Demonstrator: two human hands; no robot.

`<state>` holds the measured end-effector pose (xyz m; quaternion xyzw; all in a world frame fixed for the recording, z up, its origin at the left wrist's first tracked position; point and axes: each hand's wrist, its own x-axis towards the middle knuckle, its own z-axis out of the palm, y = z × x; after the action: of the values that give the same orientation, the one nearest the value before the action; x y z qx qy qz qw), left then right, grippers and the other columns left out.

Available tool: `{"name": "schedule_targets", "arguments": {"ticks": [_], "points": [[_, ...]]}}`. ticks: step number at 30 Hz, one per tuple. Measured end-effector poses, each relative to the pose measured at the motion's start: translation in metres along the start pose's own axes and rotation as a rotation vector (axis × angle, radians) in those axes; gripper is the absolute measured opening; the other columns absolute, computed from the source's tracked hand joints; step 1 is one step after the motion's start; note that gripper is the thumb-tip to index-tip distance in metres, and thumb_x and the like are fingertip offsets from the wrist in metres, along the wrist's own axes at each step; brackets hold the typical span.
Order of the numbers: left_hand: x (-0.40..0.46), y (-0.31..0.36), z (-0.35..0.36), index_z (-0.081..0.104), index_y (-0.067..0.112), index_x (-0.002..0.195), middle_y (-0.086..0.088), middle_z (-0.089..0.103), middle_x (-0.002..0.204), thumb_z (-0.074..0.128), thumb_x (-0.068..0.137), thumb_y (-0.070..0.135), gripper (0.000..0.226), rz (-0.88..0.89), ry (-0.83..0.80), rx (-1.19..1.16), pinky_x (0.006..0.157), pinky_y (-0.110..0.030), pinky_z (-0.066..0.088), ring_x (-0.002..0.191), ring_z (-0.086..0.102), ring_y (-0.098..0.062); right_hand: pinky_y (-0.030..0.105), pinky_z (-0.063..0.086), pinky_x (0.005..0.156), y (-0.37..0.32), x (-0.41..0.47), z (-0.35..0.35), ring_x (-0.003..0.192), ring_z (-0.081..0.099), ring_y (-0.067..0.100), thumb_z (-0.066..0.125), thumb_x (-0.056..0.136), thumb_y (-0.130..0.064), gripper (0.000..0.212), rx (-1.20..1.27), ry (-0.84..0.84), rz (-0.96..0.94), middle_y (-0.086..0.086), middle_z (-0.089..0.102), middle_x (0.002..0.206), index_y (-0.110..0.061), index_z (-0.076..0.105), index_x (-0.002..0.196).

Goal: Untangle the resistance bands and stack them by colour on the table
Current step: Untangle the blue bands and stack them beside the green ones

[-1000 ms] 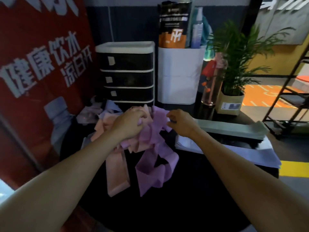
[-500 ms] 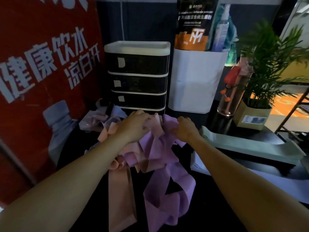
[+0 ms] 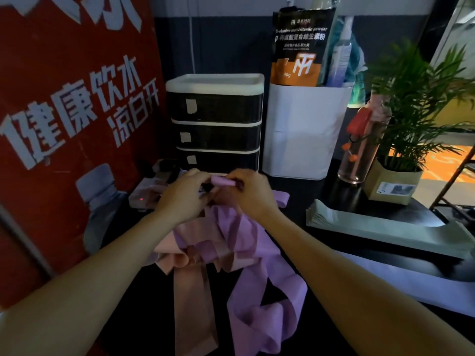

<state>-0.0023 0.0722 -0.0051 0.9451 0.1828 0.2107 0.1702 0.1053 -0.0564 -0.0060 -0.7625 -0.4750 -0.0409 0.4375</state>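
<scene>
Head: both hands (image 3: 221, 194) pinching purple band (image 3: 223, 181).

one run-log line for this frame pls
phase: untangling | left hand + right hand: both pinch a purple elastic resistance band | pink and purple band tangle: hangs below hands | flat green band stack: right, on black table

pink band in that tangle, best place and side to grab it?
Its free tail, the flat strip hanging toward the viewer below the knot, on the pink band. Come from the near left edge: that stretch lies flat and uncrossed, while higher up the purple band wraps over it.
</scene>
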Motion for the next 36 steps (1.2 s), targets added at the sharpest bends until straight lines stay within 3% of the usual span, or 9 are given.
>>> {"name": "schedule_targets", "arguments": {"ticks": [2,5,8,11,15,20,27,30,36], "points": [[-0.006,-0.005,-0.004,0.060,0.018,0.117,-0.002,0.053,0.119,0.060,0.087,0.019,0.031,-0.036,0.013,0.008,0.083,-0.034,0.045,0.104,0.055,-0.022,0.032,0.046,0.077,-0.004,-0.006,0.007,0.085,0.059,0.020,0.070,0.080,-0.021,0.024,-0.021,-0.167,-0.012,0.005,0.068,0.096,-0.011,0.070,0.102],[-0.013,-0.014,-0.005,0.057,0.017,0.121,-0.003,0.052,0.124,0.058,0.089,0.016,0.032,-0.057,-0.017,0.056,0.087,-0.032,0.043,0.112,0.051,-0.022,0.016,0.035,0.077,-0.003,-0.015,0.008,0.092,0.050,0.012,0.068,0.083,-0.023,0.032,-0.057,-0.335,-0.006,0.000,0.061,0.107,-0.009,0.066,0.112],[-0.017,-0.020,-0.011,0.056,0.019,0.122,-0.002,0.050,0.124,0.053,0.092,0.014,0.030,-0.086,-0.036,0.062,0.088,-0.033,0.043,0.113,0.050,-0.021,0.027,0.044,0.088,-0.002,-0.012,0.003,0.093,0.058,0.016,0.059,0.088,-0.017,0.018,-0.089,-0.243,-0.026,-0.005,0.066,0.101,-0.012,0.070,0.102],[-0.016,-0.030,-0.017,0.055,0.017,0.123,-0.002,0.049,0.125,0.050,0.094,0.015,0.030,-0.139,-0.001,0.027,0.089,-0.031,0.042,0.112,0.052,-0.021,0.038,0.051,0.085,-0.007,0.006,-0.002,0.091,0.064,0.021,0.054,0.091,-0.014,0.018,-0.070,-0.192,0.030,0.005,0.071,0.098,-0.010,0.070,0.098],[-0.005,-0.047,-0.021,0.055,0.014,0.123,-0.005,0.050,0.126,0.054,0.092,0.017,0.031,-0.260,0.053,-0.023,0.089,-0.033,0.044,0.110,0.055,-0.023,0.037,0.052,0.087,-0.010,0.028,0.008,0.095,0.065,0.022,0.057,0.089,-0.013,0.021,-0.082,-0.207,0.054,0.008,0.070,0.101,-0.009,0.067,0.108],[0.014,-0.071,-0.012,0.057,0.007,0.121,-0.015,0.057,0.122,0.056,0.089,0.021,0.035,-0.389,0.007,-0.026,0.087,-0.040,0.045,0.107,0.056,-0.030,0.039,0.048,0.095,-0.003,0.050,0.035,0.108,0.059,0.026,0.063,0.086,-0.013,0.029,-0.133,-0.266,0.051,0.012,0.064,0.116,-0.009,0.064,0.115],[0.037,-0.085,0.007,0.058,0.014,0.118,-0.008,0.062,0.114,0.054,0.091,0.021,0.029,-0.445,-0.012,-0.078,0.078,-0.027,0.040,0.107,0.057,-0.029,0.041,0.047,0.096,0.011,0.072,0.060,0.113,0.056,0.029,0.062,0.086,-0.015,0.037,-0.214,-0.340,0.039,0.013,0.060,0.124,-0.011,0.060,0.122],[0.042,-0.090,0.016,0.061,0.011,0.106,-0.012,0.065,0.108,0.058,0.089,0.018,0.019,-0.422,-0.005,-0.082,0.072,-0.027,0.037,0.103,0.059,-0.030,0.042,0.049,0.092,0.014,0.077,0.070,0.108,0.058,0.031,0.061,0.086,-0.017,0.035,-0.248,-0.393,0.031,0.015,0.061,0.119,-0.012,0.060,0.121],[0.035,-0.095,0.016,0.056,0.008,0.122,-0.011,0.061,0.121,0.064,0.086,0.014,0.037,-0.470,0.043,-0.196,0.090,-0.028,0.043,0.112,0.056,-0.025,0.040,0.052,0.083,0.021,0.078,0.091,0.092,0.062,0.029,0.060,0.087,-0.020,0.017,-0.262,-0.485,0.047,0.013,0.066,0.103,-0.011,0.064,0.101]]}}
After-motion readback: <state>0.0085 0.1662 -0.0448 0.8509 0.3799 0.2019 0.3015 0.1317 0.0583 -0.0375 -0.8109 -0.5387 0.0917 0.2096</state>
